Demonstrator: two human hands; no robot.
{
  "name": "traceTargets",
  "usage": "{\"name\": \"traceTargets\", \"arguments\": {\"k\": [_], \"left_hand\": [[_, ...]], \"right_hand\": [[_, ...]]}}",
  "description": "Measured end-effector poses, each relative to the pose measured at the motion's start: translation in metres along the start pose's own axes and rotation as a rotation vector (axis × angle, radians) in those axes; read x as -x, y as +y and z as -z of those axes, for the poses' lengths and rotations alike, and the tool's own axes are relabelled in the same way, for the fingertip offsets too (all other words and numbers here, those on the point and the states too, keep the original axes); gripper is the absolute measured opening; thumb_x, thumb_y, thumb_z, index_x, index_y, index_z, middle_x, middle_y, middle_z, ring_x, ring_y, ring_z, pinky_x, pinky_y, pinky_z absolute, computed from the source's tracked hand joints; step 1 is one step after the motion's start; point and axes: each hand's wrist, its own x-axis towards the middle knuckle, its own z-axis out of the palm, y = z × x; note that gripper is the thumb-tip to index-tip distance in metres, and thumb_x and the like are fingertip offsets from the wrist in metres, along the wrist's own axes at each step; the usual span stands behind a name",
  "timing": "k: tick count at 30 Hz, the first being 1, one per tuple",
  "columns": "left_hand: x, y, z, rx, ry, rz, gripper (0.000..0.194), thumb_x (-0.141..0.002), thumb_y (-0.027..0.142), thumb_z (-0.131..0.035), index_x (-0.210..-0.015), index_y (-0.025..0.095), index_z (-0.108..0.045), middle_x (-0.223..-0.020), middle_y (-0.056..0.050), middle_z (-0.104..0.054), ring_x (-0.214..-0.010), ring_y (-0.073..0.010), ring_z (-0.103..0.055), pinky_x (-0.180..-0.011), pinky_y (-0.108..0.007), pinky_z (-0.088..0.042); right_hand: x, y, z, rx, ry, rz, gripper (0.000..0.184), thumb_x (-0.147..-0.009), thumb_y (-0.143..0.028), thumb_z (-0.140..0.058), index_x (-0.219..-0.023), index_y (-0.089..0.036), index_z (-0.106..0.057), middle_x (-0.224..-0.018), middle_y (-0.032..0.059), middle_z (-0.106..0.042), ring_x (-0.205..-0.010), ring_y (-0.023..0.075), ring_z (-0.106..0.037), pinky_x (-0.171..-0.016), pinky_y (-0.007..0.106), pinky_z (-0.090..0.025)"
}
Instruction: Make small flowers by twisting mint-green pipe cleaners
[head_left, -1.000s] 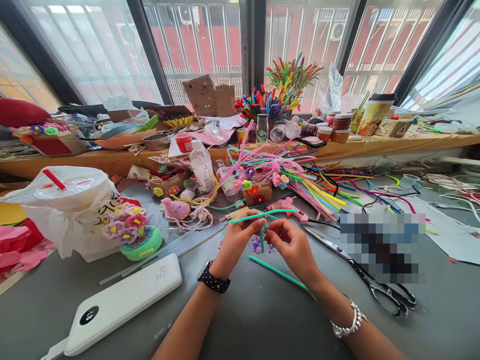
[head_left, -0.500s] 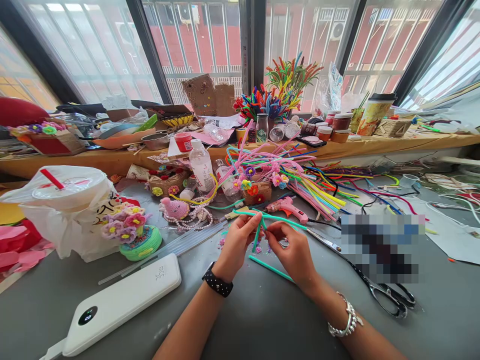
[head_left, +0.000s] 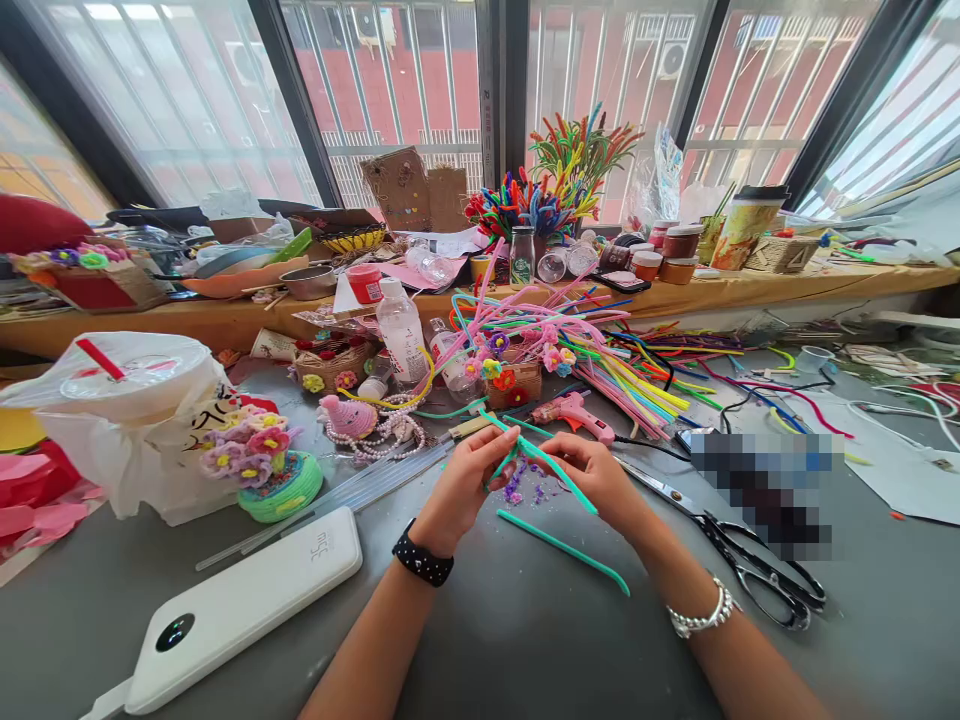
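Mint-green pipe cleaners cross each other between my two hands, above the table. My left hand pinches them near the crossing, thumb on top. My right hand is closed at the right side of the crossing, its fingertips partly behind a strand that slants down toward me. Another mint-green pipe cleaner lies loose on the table below my hands, its near end bent. Small purple scraps are scattered just beyond it.
Large black-handled scissors lie right of my right hand, near a blurred-out object. A pink glue gun and a pile of pipe cleaners are beyond. At left are a white power bank and a bagged drink cup.
The crossed pipe cleaners have turned, so one strand now slants down toward me instead of pointing right. My right hand has shifted slightly right, uncovering the loose pipe cleaner's bent end.
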Motion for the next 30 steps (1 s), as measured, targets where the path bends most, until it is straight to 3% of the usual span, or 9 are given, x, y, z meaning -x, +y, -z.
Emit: {"name": "traceTargets", "arguments": {"k": [4,11,16,21,30], "left_hand": [[0.001,0.001,0.0,-0.096,-0.014,0.013,0.024,-0.07,0.03,-0.059,-0.058,0.014,-0.045,-0.053,0.006,-0.036,-0.043,-0.0028,-0.033,-0.038,-0.017,-0.017],[0.003,0.002,-0.004,-0.316,0.026,0.074,0.027,-0.065,0.036,-0.062,-0.057,0.014,-0.048,-0.05,0.006,-0.038,-0.042,-0.0031,-0.033,-0.041,-0.017,-0.02],[0.0,-0.002,-0.004,-0.444,0.118,-0.019,0.029,-0.061,0.039,-0.063,-0.054,0.015,-0.049,-0.044,0.006,-0.04,-0.041,-0.0048,-0.034,-0.04,-0.018,-0.023],[-0.001,-0.006,-0.006,-0.542,0.044,-0.021,0.03,-0.059,0.04,-0.063,-0.053,0.015,-0.05,-0.046,0.005,-0.043,-0.041,-0.0057,-0.037,-0.039,-0.019,-0.026],[-0.002,-0.007,-0.006,-0.407,0.019,0.057,0.031,-0.059,0.041,-0.064,-0.055,0.015,-0.048,-0.05,0.006,-0.04,-0.041,-0.0037,-0.032,-0.039,-0.018,-0.022]], "right_hand": [[-0.002,0.002,0.01,-0.044,-0.02,-0.072,0.02,-0.072,-0.035,-0.056,-0.071,-0.016,-0.059,-0.062,-0.0016,-0.053,-0.055,0.0096,-0.046,-0.049,0.02,-0.035],[-0.003,0.001,0.021,-0.128,0.066,-0.223,0.027,-0.062,-0.041,-0.064,-0.06,-0.015,-0.057,-0.049,-0.0047,-0.046,-0.045,0.0068,-0.038,-0.043,0.02,-0.028],[-0.004,0.005,0.02,-0.121,0.133,-0.205,0.027,-0.06,-0.042,-0.065,-0.061,-0.015,-0.059,-0.047,-0.0041,-0.049,-0.043,0.0076,-0.041,-0.043,0.021,-0.031],[-0.004,0.007,0.018,-0.158,0.16,-0.176,0.025,-0.062,-0.04,-0.064,-0.065,-0.015,-0.059,-0.051,-0.0013,-0.056,-0.046,0.0104,-0.049,-0.044,0.022,-0.037],[-0.005,0.004,0.011,-0.391,0.2,-0.205,0.024,-0.058,-0.034,-0.068,-0.067,-0.015,-0.056,-0.055,-0.0039,-0.054,-0.051,0.0082,-0.048,-0.049,0.021,-0.038]]}}
